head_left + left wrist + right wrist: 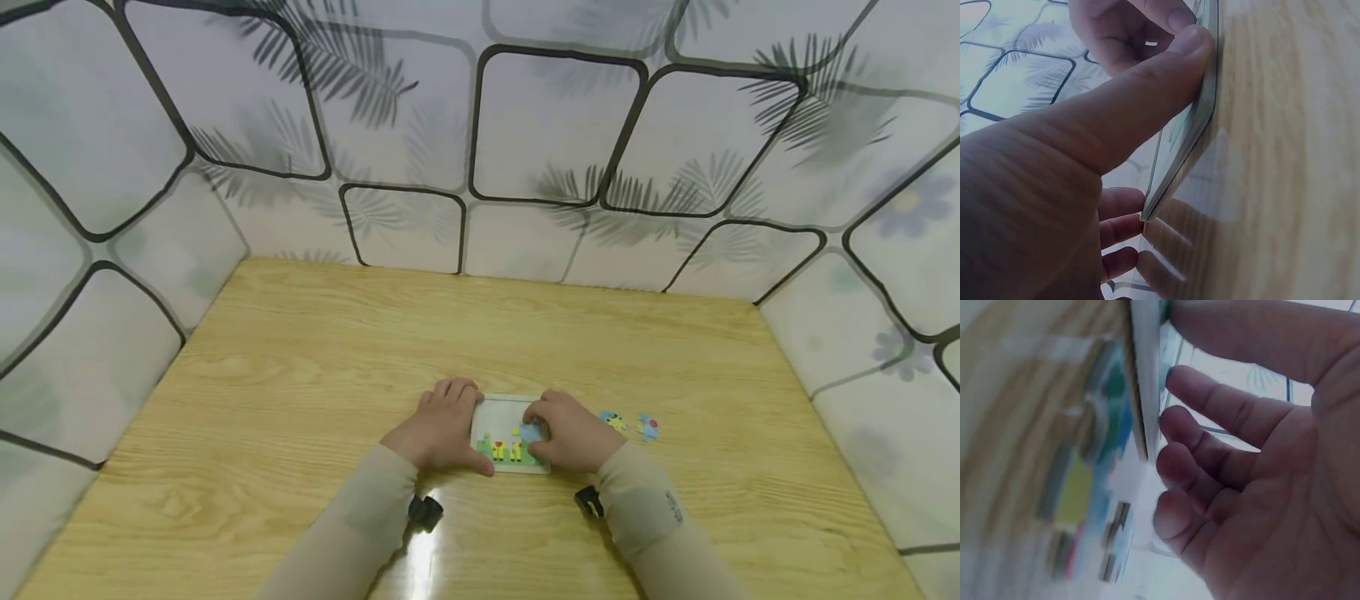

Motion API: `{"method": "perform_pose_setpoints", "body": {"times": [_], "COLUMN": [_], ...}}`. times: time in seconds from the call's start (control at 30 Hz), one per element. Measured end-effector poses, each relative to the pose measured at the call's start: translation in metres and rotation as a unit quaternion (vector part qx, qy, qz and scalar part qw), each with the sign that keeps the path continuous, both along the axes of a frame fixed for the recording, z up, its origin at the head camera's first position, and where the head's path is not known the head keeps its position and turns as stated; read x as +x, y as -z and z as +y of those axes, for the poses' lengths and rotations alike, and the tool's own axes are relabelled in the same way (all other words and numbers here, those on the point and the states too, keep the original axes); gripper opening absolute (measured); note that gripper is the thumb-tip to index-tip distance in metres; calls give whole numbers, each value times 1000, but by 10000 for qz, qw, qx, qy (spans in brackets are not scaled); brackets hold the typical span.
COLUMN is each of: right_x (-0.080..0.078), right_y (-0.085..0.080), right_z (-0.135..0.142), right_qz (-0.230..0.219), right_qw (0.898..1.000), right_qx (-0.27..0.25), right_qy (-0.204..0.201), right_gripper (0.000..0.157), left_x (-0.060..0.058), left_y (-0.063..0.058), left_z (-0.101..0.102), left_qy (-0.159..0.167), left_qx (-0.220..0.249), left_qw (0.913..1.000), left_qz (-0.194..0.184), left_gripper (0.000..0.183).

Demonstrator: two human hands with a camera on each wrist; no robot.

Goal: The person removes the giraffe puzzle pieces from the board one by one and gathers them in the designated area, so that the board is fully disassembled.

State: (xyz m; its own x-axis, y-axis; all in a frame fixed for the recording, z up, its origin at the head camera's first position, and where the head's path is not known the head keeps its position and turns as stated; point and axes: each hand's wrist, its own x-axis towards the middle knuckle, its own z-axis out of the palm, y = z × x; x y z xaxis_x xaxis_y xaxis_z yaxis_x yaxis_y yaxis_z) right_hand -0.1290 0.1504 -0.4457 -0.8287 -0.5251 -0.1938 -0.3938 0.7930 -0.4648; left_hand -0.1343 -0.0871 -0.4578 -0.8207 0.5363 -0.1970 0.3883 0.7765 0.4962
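Note:
A small jigsaw puzzle tray with a pale rim lies on the table, its lower part filled with green and yellow pieces. My left hand holds the tray at its left side, thumb along the near edge and fingers by the far left corner. Over the tray's right side, my right hand pinches a light blue puzzle piece between thumb and forefinger. In the left wrist view the left thumb presses on the tray's edge. The right fingertips sit close by the tray edge.
Right of the right hand lie two loose puzzle pieces, a blue and yellow one and a blue one with a red spot. The wooden table meets patterned fabric walls at its back and sides.

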Motion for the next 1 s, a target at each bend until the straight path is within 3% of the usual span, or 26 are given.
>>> {"method": "perform_pose_setpoints", "body": {"times": [0.27,0.47,0.67,1.0], "right_x": [-4,-4,-2,1], "right_y": [-1,0,0,2], "right_z": [0,5,8,12], "right_qz": [-636,-543,-466,-512], "right_qw": [9963,9965,9958,9947], "right_qx": [-494,-617,-792,-875], "right_qy": [289,145,-35,164], "right_gripper": [28,20,23,18], "left_x": [1,-1,-1,0], "left_y": [0,2,1,1], "left_z": [0,1,2,2], "left_qy": [-5,6,20,-11], "left_qx": [43,-44,-27,-23], "left_qw": [10000,10000,10000,10000], "left_qz": [-36,-51,-17,-9], "left_gripper": [103,105,105,105]}}
